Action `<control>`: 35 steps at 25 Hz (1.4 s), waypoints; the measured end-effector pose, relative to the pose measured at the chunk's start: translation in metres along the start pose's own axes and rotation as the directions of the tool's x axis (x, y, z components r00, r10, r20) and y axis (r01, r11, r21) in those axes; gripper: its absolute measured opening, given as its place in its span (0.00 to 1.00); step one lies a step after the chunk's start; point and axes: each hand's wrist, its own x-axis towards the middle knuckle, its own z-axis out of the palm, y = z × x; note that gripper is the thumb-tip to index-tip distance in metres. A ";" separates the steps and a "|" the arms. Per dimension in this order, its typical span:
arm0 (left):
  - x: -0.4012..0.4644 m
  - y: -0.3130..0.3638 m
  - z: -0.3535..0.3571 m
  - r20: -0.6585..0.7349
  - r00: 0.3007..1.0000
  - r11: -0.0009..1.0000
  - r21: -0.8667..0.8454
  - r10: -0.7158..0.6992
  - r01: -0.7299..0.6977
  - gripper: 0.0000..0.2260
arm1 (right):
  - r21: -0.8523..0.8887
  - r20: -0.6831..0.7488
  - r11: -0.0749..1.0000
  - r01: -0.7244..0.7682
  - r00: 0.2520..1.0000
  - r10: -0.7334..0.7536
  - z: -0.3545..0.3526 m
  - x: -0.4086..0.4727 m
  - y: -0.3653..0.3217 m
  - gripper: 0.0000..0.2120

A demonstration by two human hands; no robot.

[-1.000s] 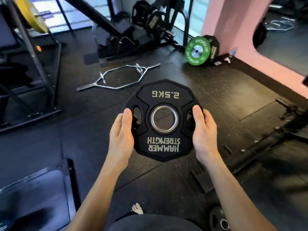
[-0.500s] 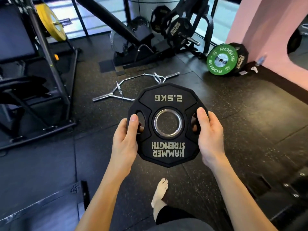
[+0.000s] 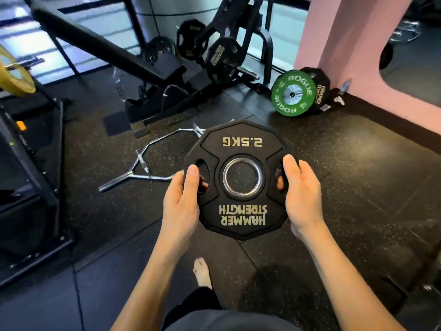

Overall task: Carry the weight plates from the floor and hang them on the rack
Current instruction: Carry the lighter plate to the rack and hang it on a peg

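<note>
I hold a black 2.5 kg Hammer Strength plate point(image 3: 241, 144) flat in front of me above the floor, its lettering upside down to me. My left hand point(image 3: 182, 201) grips its left edge, thumb on top beside the left grip slot. My right hand point(image 3: 301, 194) grips the right edge the same way, fingertips showing through the right slot. Ahead at the back stands a black plate rack point(image 3: 238, 39) with several black plates point(image 3: 220, 59) hung on its pegs.
A chrome hex bar point(image 3: 143, 168) lies on the black rubber floor just ahead to the left. A green Rogue plate point(image 3: 292, 94) and a black plate lean by the pink wall point(image 3: 358, 51). A black frame point(image 3: 35, 163) with a yellow plate point(image 3: 14, 77) stands left. My bare foot point(image 3: 201, 271) is below.
The view has moved forward toward the rack and green plate, which now appear nearer. The plate stays in both hands, held the same way. My foot has stepped forward.
</note>
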 end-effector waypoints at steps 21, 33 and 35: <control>0.528 0.005 0.357 0.599 0.793 0.966 0.124 0.110 -0.229 0.13 | 0.032 -0.616 0.999 0.025 0.788 0.000 -0.037 0.505 0.012 0.18; 0.745 0.000 0.628 0.663 0.746 0.997 -0.016 0.069 -0.077 0.14 | -0.066 -0.646 0.994 0.090 0.755 -0.112 -0.141 0.817 -0.011 0.19; 0.789 -0.003 0.681 0.696 0.716 0.998 -0.050 0.059 -0.033 0.18 | -0.030 -0.676 0.995 0.091 0.732 -0.087 -0.160 0.876 -0.013 0.19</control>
